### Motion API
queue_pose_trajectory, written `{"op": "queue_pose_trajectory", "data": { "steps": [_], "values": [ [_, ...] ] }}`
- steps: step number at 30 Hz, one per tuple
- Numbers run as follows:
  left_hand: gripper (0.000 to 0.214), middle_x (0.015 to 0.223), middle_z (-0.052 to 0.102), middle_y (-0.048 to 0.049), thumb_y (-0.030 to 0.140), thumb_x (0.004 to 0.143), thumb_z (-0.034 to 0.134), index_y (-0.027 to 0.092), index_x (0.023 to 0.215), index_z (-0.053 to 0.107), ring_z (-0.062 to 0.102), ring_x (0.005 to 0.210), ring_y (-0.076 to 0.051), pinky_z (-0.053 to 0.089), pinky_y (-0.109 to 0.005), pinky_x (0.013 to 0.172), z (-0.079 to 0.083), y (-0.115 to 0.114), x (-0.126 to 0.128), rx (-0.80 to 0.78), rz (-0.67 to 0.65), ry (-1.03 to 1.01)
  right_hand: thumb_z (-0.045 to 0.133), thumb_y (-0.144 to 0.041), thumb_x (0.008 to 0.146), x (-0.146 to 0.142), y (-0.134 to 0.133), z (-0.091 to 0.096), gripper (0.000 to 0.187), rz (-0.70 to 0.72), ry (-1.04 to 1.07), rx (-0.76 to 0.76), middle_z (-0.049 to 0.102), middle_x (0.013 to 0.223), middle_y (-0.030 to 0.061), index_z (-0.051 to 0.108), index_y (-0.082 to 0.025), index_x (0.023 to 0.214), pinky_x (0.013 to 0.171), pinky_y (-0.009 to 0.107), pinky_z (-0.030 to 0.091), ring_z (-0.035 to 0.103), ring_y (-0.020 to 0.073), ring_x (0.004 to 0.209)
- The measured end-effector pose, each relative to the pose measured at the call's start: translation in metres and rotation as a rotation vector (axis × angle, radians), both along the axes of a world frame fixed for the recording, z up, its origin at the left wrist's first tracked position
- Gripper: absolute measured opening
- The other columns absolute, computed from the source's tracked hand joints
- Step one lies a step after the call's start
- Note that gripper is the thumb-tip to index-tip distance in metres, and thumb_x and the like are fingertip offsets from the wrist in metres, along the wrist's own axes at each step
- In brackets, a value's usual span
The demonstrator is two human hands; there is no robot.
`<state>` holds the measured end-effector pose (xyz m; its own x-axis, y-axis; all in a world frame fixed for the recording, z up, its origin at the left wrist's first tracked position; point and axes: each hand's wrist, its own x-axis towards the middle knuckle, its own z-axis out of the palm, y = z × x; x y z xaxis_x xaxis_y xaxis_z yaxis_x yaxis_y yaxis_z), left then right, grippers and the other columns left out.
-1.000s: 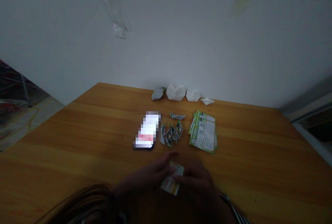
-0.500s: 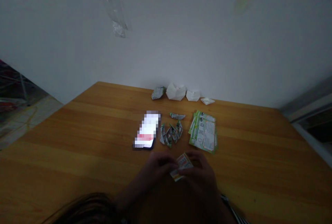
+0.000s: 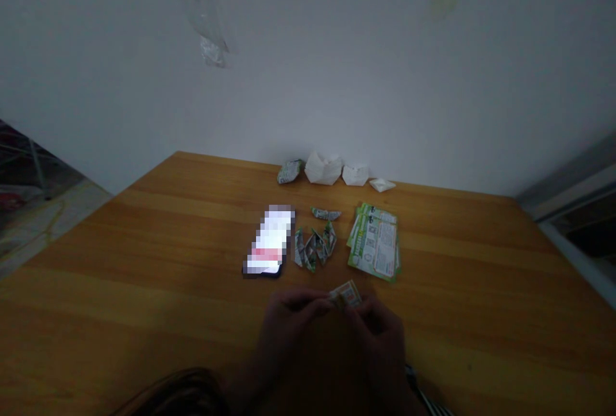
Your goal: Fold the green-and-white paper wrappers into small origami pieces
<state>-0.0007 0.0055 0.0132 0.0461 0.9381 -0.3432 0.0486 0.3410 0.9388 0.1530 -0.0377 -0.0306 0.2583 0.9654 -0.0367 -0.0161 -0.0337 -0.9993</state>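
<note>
- Head view: the left hand (image 3: 287, 325) and the right hand (image 3: 381, 331) meet over the near middle of the wooden table (image 3: 144, 262). Both are dark and in shadow.
- The fingertips of both hands are pinched together on a small printed paper (image 3: 345, 294). It is held between them just above the tabletop, and its upper edge shows beyond the fingers.
- Just beyond the hands, a phone (image 3: 269, 241) lies flat with its screen lit.
- To the right of the phone lies a cluster of small folded paper pieces (image 3: 315, 246). One more folded piece (image 3: 326, 214) lies apart behind the cluster.
- Further right is a fanned stack of green-and-white leaflets (image 3: 375, 244).
- Along the far edge, against the white wall (image 3: 337, 82), stands a row of folded shapes: a green-printed paper shape (image 3: 289, 172), then three white paper shapes (image 3: 323, 169).
- A striped sleeve (image 3: 429, 398) shows at the right wrist.
</note>
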Motion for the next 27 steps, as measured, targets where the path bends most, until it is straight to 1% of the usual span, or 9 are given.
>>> {"op": "queue_pose_trajectory", "data": {
  "steps": [3, 5, 9, 11, 16, 18, 20, 23, 27],
  "values": [
    [0.007, 0.064, 0.076, -0.0029, 0.024, 0.061, 0.077, 0.018, 0.063, 0.076, 0.068, 0.063, -0.017, 0.051, -0.021, 0.060, -0.004, -0.002, 0.003, -0.089, 0.064, -0.072, 0.067, -0.028, 0.077, -0.005, -0.001, -0.001, 0.024, 0.012, 0.018, 0.027, 0.059, 0.065, -0.0013, 0.052, -0.018, 0.060, 0.058, 0.023, 0.045, 0.056, 0.0143, 0.062],
    [0.012, 0.066, 0.077, -0.0036, 0.026, 0.060, 0.079, 0.016, 0.067, 0.076, 0.068, 0.063, -0.016, 0.051, -0.021, 0.060, -0.008, -0.003, 0.004, -0.118, 0.107, -0.136, 0.067, -0.027, 0.076, -0.007, 0.000, 0.000, 0.023, 0.013, 0.025, 0.023, 0.060, 0.067, -0.0010, 0.052, -0.018, 0.061, 0.059, 0.024, 0.046, 0.057, 0.0148, 0.063],
    [0.032, 0.080, 0.078, -0.0059, 0.026, 0.061, 0.080, 0.017, 0.091, 0.073, 0.070, 0.073, -0.018, 0.053, -0.024, 0.066, -0.013, -0.005, 0.005, -0.170, 0.136, -0.297, 0.069, -0.026, 0.073, -0.009, 0.001, 0.003, 0.025, -0.028, 0.031, 0.010, 0.059, 0.065, -0.0013, 0.050, -0.019, 0.060, 0.057, 0.023, 0.046, 0.055, 0.0142, 0.061],
    [0.034, 0.081, 0.078, -0.0060, 0.026, 0.062, 0.079, 0.017, 0.094, 0.072, 0.071, 0.074, -0.018, 0.053, -0.024, 0.067, -0.013, -0.007, 0.006, -0.168, 0.132, -0.319, 0.069, -0.026, 0.073, -0.009, 0.002, 0.004, 0.026, -0.051, 0.031, 0.013, 0.056, 0.062, -0.0023, 0.049, -0.019, 0.058, 0.054, 0.022, 0.044, 0.053, 0.0132, 0.058],
    [0.018, 0.074, 0.077, -0.0025, 0.022, 0.064, 0.076, 0.017, 0.081, 0.073, 0.070, 0.069, -0.016, 0.053, -0.021, 0.064, -0.008, -0.009, 0.007, -0.119, 0.117, -0.259, 0.068, -0.027, 0.074, -0.007, 0.002, 0.000, 0.026, -0.072, 0.020, 0.025, 0.054, 0.060, -0.0031, 0.050, -0.018, 0.058, 0.052, 0.021, 0.043, 0.051, 0.0123, 0.056],
    [0.007, 0.066, 0.075, 0.0008, 0.019, 0.064, 0.075, 0.018, 0.070, 0.072, 0.068, 0.065, -0.014, 0.052, -0.019, 0.062, -0.007, -0.008, 0.005, -0.048, 0.099, -0.196, 0.068, -0.026, 0.074, -0.005, 0.002, -0.001, 0.026, -0.082, 0.010, 0.029, 0.052, 0.059, -0.0037, 0.049, -0.018, 0.058, 0.051, 0.021, 0.042, 0.050, 0.0118, 0.055],
    [0.006, 0.060, 0.072, 0.0032, 0.016, 0.063, 0.075, 0.019, 0.062, 0.070, 0.065, 0.060, -0.012, 0.050, -0.017, 0.059, -0.007, -0.006, 0.001, 0.046, 0.072, -0.090, 0.068, -0.026, 0.074, -0.003, 0.001, -0.001, 0.026, -0.080, 0.011, 0.042, 0.052, 0.058, -0.0039, 0.049, -0.019, 0.058, 0.050, 0.021, 0.041, 0.049, 0.0115, 0.053],
    [0.007, 0.059, 0.070, 0.0035, 0.016, 0.065, 0.074, 0.019, 0.060, 0.070, 0.064, 0.058, -0.012, 0.049, -0.017, 0.057, -0.007, -0.005, -0.003, 0.135, 0.044, 0.054, 0.067, -0.024, 0.075, -0.001, 0.000, 0.001, 0.023, -0.078, -0.001, 0.088, 0.058, 0.062, -0.0021, 0.051, -0.019, 0.060, 0.051, 0.021, 0.044, 0.054, 0.0128, 0.055],
    [0.006, 0.060, 0.071, 0.0023, 0.016, 0.065, 0.071, 0.020, 0.060, 0.070, 0.065, 0.059, -0.015, 0.051, -0.020, 0.059, -0.005, -0.007, -0.002, 0.174, 0.066, 0.116, 0.066, -0.020, 0.076, -0.002, -0.003, 0.002, 0.018, -0.097, -0.081, 0.187, 0.063, 0.069, 0.0007, 0.054, -0.019, 0.063, 0.057, 0.024, 0.048, 0.060, 0.0157, 0.063]
  ]
}}
